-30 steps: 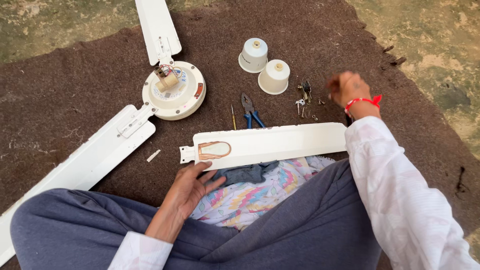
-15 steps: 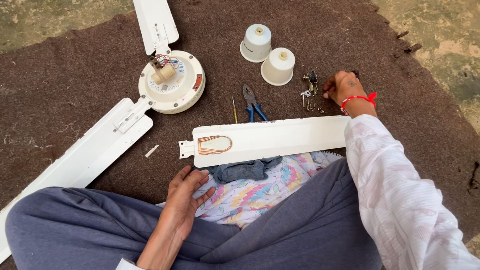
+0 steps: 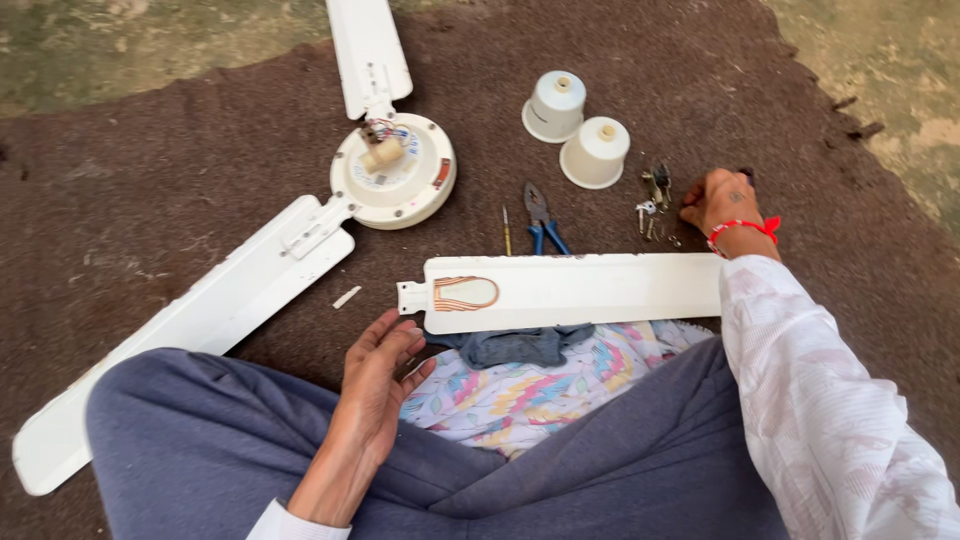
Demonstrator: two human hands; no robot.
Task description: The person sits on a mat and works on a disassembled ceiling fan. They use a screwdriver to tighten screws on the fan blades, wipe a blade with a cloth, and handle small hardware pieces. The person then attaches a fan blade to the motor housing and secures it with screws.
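Loose white fan blade lies across lap edge, copper-striped oval emblem near bracket end. Round label on white fan motor, red patch at rim. Left hand palm up, fingers loosely curled, empty, fingertips just beside blade's bracket end. Right hand knuckles up, fingers bent onto small screws; pinch unclear. Pliers, two white cups near. Brown mat over concrete floor.

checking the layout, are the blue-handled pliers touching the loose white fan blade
Apart. The head view shows a strip of brown mat between the handle ends of the blue-handled pliers and the top edge of the loose white fan blade.
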